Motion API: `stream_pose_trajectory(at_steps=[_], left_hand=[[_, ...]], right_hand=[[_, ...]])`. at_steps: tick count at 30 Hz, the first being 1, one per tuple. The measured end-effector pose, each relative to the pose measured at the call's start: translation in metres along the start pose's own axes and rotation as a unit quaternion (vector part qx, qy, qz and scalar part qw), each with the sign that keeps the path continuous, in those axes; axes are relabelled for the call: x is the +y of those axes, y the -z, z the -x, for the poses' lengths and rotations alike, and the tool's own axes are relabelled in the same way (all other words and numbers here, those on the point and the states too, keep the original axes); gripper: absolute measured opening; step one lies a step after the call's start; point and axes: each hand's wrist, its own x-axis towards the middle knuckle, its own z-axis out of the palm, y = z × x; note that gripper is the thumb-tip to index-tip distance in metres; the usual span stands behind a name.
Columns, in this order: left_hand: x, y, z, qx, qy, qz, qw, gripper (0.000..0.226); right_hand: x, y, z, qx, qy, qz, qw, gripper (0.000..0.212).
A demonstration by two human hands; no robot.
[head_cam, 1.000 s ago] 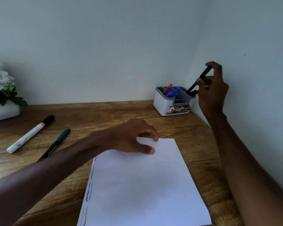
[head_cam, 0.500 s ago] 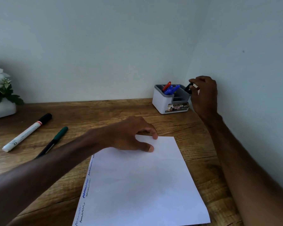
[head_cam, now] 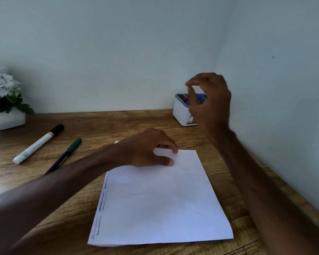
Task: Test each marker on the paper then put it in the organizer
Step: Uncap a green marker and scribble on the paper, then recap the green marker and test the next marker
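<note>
A white sheet of paper lies on the wooden desk, with wavy test lines along its left edge. My left hand rests on the paper's top edge, fingertips pressing it down. My right hand hovers empty in front of the white organizer, fingers loosely curled, partly hiding it. Blue and red markers stick out of the organizer. A white marker with a black cap and a dark pen with a green cap lie on the desk at the left.
A white pot with white flowers stands at the far left against the wall. The desk meets walls at the back and along the right side.
My right hand lowered a dark marker into the organizer, let it go, and has now pulled back up and left, empty. My left hand stayed on the paper.
</note>
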Motion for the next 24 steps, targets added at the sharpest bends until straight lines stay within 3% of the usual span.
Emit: stream_pose_trajectory(at_steps=[6,11,18,24], left_hand=[[-0.002,0.006,0.037,0.155,0.008,-0.036,0.987,0.028],[-0.023,0.022,0.089,0.263,0.112,-0.045,0.957,0.018],[-0.047,0.027,0.144,0.291,0.224,-0.079,0.927,0.020],[-0.053,0.019,0.180,0.273,0.287,-0.125,0.909,0.031]], right_hand=[[-0.065,-0.013,0.018,-0.074,0.070,-0.090,0.991,0.012],[-0.100,-0.015,0.033,-0.197,0.077,-0.175,0.962,0.010],[-0.124,-0.024,0.054,-0.403,0.102,-0.239,0.877,0.008],[-0.136,-0.030,0.067,-0.447,0.141,-0.226,0.854,0.010]])
